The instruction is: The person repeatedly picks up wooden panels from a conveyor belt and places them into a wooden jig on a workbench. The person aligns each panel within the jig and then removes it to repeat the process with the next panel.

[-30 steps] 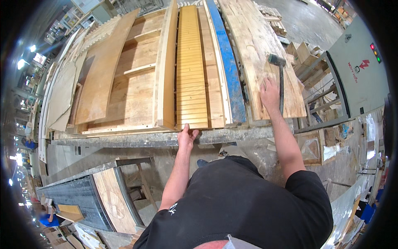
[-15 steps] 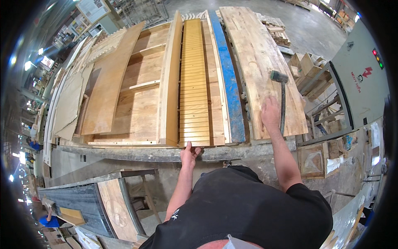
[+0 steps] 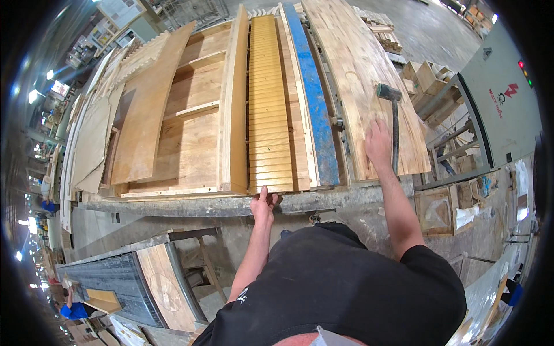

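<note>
My left hand (image 3: 264, 206) is at the near end of a long yellow-brown slatted panel (image 3: 267, 109). Its thumb rests on the panel's end and its fingers curl below the edge. The panel lies lengthwise in a wooden frame, beside a tall upright board (image 3: 236, 109). Farther right, my right hand (image 3: 378, 143) lies with outstretched fingers on a broad pale wooden board (image 3: 352, 86). Just right of that hand is a dark-headed mallet (image 3: 389, 93), its handle pointing toward me; the hand is not around it.
A blue scuffed beam (image 3: 313, 98) runs between the frame and the pale board. Left of the upright board, a loose brown sheet (image 3: 147, 109) lies across the frame. A grey electrical cabinet (image 3: 508, 98) stands at the right. Another person in blue (image 3: 74, 311) is at the far lower left.
The view has shifted slightly, so the bench and boards sit a little higher in the picture. Both hands keep their places on the panel and the board.
</note>
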Action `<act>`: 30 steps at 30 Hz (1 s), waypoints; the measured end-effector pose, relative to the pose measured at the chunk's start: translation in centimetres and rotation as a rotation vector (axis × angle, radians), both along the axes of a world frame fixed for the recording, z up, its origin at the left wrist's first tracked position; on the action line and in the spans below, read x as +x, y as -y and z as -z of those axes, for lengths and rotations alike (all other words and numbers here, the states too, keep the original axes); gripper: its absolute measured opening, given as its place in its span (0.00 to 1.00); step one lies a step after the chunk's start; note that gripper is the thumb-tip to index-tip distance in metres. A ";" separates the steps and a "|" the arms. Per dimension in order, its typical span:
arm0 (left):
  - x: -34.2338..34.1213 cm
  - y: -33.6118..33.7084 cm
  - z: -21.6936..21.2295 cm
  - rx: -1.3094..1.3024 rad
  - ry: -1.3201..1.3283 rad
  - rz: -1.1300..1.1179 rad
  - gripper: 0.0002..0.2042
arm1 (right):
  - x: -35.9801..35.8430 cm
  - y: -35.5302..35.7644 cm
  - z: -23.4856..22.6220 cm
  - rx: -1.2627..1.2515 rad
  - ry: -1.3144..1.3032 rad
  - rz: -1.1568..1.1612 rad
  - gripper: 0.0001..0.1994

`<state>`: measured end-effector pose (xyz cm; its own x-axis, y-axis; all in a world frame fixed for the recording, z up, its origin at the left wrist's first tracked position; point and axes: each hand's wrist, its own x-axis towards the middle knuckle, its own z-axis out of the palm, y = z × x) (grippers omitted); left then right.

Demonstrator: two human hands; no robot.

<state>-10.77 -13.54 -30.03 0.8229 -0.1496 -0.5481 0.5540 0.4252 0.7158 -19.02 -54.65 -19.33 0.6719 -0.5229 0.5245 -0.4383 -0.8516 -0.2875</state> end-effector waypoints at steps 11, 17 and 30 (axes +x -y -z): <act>1.0 -0.3 1.4 -0.078 -0.081 -0.007 0.15 | -0.1 -0.4 -0.7 0.023 -0.019 0.004 0.13; 0.7 0.3 1.4 -0.066 -0.012 -0.013 0.15 | -0.1 0.4 0.3 -0.003 -0.014 0.023 0.14; 0.5 -0.1 1.0 0.030 -0.028 0.040 0.16 | -0.2 0.1 0.1 -0.021 -0.013 0.008 0.14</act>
